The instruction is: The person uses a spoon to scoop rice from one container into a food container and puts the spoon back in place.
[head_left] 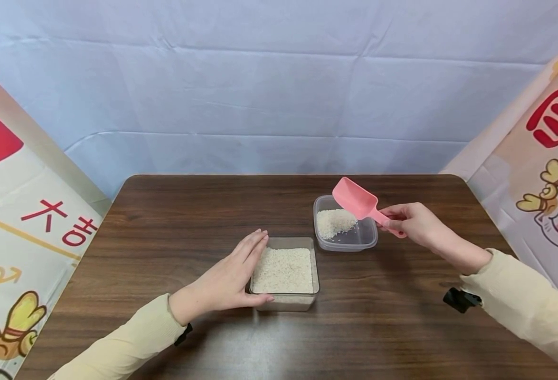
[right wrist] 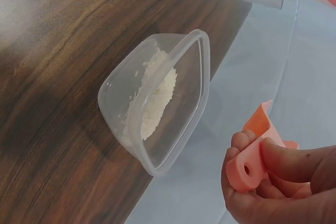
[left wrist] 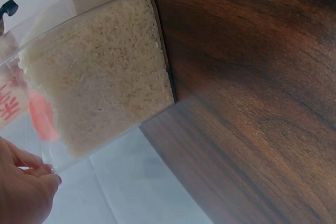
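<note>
A clear, straight-sided container (head_left: 316, 264) filled deep with rice (head_left: 284, 270) stands on the table. My left hand (head_left: 226, 277) holds it by the left side, thumb at the front rim and fingers toward the back corner. In the left wrist view, fingertips (left wrist: 48, 174) touch its rim. My right hand (head_left: 414, 224) grips a pink scoop (head_left: 355, 199) by its handle, above a smaller clear plastic tub (head_left: 369, 236). No rice shows in the scoop's bowl. A small heap of rice (right wrist: 157, 95) lies in the tub, toward one side.
The dark wooden table (head_left: 174, 211) has its far edge just behind the tub. A pale blue cloth (head_left: 269, 95) hangs behind it, and printed cloths (head_left: 545, 184) stand at both sides. A black strap end (head_left: 461, 300) hangs from the right wrist.
</note>
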`<action>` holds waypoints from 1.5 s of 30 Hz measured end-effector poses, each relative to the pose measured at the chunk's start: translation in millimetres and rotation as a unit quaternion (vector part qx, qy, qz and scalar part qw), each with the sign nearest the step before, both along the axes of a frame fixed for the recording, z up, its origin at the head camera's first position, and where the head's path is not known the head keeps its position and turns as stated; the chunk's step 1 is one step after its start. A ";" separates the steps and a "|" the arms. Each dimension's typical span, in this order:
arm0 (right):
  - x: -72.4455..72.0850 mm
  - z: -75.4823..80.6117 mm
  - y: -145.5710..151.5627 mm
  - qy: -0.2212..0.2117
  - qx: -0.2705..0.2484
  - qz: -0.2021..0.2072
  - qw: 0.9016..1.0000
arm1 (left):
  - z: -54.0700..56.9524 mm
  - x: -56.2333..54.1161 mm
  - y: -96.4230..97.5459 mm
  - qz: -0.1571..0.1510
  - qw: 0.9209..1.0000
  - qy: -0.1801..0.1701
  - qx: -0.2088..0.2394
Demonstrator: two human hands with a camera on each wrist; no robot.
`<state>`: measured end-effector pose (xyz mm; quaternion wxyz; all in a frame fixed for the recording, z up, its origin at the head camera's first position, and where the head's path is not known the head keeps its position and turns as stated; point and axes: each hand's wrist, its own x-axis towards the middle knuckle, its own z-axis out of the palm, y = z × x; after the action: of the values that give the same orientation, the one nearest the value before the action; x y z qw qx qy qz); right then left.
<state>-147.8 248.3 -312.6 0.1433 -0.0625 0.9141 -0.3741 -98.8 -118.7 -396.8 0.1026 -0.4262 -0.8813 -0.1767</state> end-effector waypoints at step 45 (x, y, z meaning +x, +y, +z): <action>29.1 38.6 -30.9 0.027 0.038 0.093 0.995 | 3.1 2.8 0.5 -0.001 1.000 0.002 -0.003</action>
<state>-118.7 217.3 -274.1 0.1547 -0.1517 0.9216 -0.3219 -96.0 -118.2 -393.7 0.1031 -0.4280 -0.8809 -0.1735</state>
